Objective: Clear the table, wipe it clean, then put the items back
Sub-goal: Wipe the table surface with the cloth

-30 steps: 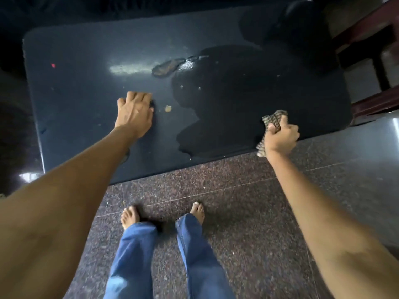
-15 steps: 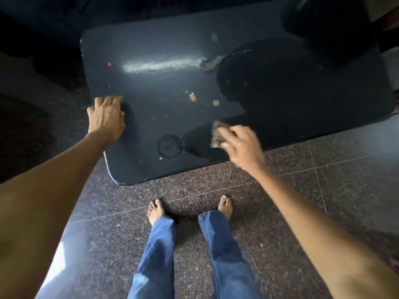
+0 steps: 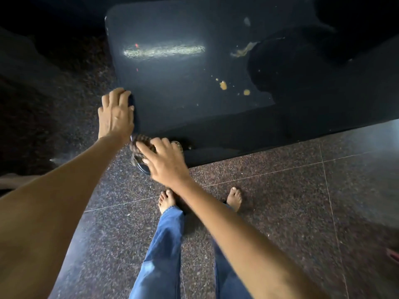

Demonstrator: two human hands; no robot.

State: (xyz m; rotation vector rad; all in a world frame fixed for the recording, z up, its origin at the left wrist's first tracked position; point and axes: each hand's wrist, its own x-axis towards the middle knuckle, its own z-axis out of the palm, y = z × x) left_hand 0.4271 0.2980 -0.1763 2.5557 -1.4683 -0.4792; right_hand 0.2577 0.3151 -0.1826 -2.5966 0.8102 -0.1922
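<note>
Two yellow crumbs [image 3: 223,85] lay mid-desk [image 3: 172,87], unwiped. The right hand [image 3: 166,162], its grip closed over the checked cloth [image 3: 140,145] at the near-left corner, should press flat and sweep toward them; the left hand [image 3: 115,115] rested open, bracing the edge.

Glossy dark table [image 3: 172,87], polished speckled stone floor [image 3: 280,201].
A checked woven cloth [image 3: 140,145] lay at the table's near-left corner.

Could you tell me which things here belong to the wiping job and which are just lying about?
Job: table, cloth under right hand, left hand on the table's corner, yellow crumbs, smear.
Just about: red item on the floor.
</note>
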